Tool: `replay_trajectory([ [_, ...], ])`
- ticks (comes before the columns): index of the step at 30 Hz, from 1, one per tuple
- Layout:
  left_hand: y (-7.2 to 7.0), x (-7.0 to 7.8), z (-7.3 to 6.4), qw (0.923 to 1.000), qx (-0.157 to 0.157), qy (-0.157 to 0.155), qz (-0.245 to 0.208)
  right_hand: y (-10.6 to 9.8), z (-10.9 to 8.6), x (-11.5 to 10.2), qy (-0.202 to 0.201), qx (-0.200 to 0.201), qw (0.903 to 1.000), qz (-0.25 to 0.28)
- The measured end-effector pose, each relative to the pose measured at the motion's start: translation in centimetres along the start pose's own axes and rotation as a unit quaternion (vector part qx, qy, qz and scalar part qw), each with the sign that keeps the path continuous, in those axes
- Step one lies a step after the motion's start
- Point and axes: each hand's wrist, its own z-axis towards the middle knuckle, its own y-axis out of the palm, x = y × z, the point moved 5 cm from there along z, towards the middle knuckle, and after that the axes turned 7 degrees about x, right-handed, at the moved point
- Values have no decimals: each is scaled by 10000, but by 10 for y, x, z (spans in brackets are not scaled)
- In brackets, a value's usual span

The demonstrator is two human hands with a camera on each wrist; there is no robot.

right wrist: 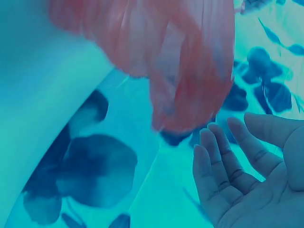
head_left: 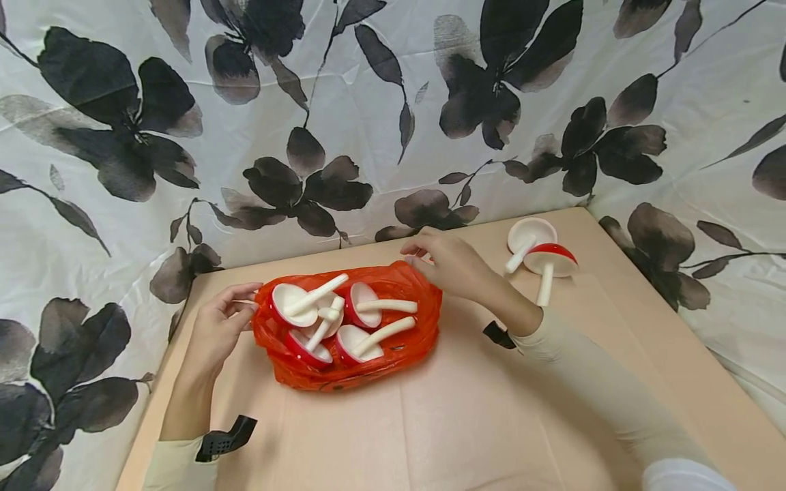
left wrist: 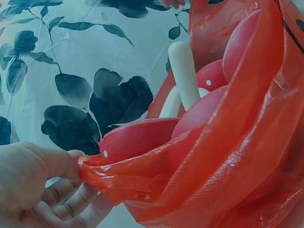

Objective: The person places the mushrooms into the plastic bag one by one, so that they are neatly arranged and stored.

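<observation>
The red bag [head_left: 356, 374] lies between the left hand [head_left: 216, 326], pinching its rim, and right hand [head_left: 451, 262], fingers [right wrist: 231, 156] released, contact unclear; its long axis follows the bench's [head_left: 467, 416] far edge.

Head view bright; soft shadow by sleeve [head_left: 604, 382], inside right edge of worktop [head_left: 460, 423]. Wrist views blue-tinted: glare on bag [left wrist: 237, 156] in left, blur in right.

A beige table [head_left: 454, 423] bore a crumpled red plastic bag [head_left: 368, 376] at its middle. Toward the far right corner lay one mushroom [head_left: 531, 232] with its white underside showing, and just beside it a red-capped mushroom [head_left: 549, 263], stem pointing nearward.
</observation>
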Motion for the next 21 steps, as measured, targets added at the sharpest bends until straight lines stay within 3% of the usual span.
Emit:
replay_trajectory([
  [7, -1, 1, 2, 9998, 205, -54, -34, -29, -9, 25, 308, 209, 9987, 337],
  [21, -2, 0, -2, 9998, -109, 77, -123, -62, -29, 80, 843, 350, 9954, 288],
])
